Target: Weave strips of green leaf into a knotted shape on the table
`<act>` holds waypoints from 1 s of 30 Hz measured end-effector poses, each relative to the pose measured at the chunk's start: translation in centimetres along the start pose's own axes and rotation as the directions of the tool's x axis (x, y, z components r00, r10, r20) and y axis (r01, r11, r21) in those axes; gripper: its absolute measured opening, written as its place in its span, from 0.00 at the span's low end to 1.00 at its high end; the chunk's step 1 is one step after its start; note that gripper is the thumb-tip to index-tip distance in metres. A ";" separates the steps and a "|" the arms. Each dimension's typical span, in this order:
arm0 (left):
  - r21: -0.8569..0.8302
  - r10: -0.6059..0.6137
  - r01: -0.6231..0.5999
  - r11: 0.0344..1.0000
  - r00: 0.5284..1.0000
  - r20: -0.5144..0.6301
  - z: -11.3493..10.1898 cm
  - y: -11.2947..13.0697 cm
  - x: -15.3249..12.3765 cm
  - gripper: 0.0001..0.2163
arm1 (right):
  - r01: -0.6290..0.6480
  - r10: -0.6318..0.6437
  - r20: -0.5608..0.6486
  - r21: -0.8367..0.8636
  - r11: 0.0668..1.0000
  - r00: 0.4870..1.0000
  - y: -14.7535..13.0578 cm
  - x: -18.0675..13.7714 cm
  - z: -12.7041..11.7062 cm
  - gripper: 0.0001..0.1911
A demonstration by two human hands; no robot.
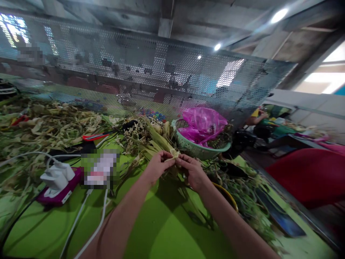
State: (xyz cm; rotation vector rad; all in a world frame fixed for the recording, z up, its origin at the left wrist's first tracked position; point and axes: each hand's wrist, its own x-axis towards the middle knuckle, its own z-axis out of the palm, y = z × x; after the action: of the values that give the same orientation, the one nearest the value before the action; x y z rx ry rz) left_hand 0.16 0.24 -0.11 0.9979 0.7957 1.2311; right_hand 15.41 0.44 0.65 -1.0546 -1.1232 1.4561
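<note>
Pinching leaves, hands near basket, pink bag inside

Bare hands, slim fingers, bare wrists and tapering bare forearms

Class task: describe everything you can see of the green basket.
The basket is round, pale green and looks plastic, with small holes in its wall. It seems to stand upright on the green table, just beyond the right hand. A crumpled, shiny magenta bag bulges above its rim. Its underside is hidden.
</note>
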 end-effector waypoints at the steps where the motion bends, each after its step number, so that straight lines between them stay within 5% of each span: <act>1: -0.015 -0.009 0.009 1.000 1.000 0.005 0.0 0.1 -0.1 0.19 | -0.008 0.007 0.008 0.010 1.000 1.000 0.0 0.0 0.1 0.15; 11: -0.026 -0.070 0.072 0.997 0.993 0.097 -0.2 -0.2 0.4 0.16 | 0.130 -0.123 -0.095 0.072 0.989 0.988 -0.8 -0.4 0.3 0.15; 19: 0.012 -0.078 0.077 0.997 0.993 0.093 -0.4 -0.8 0.4 0.13 | 0.085 -0.085 -0.039 -0.013 0.996 0.996 -0.6 -0.4 0.2 0.17; 30: 0.338 -0.010 -0.030 0.941 0.993 0.115 -0.4 -1.0 0.5 0.04 | 0.241 -0.243 -0.227 -0.040 0.970 0.943 -0.9 0.3 -0.4 0.16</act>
State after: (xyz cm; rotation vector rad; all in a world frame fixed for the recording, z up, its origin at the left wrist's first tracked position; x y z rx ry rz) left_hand 0.24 0.78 -1.17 1.3420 0.9320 1.0532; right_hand 15.94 0.91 1.40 -1.0246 -1.0538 1.1045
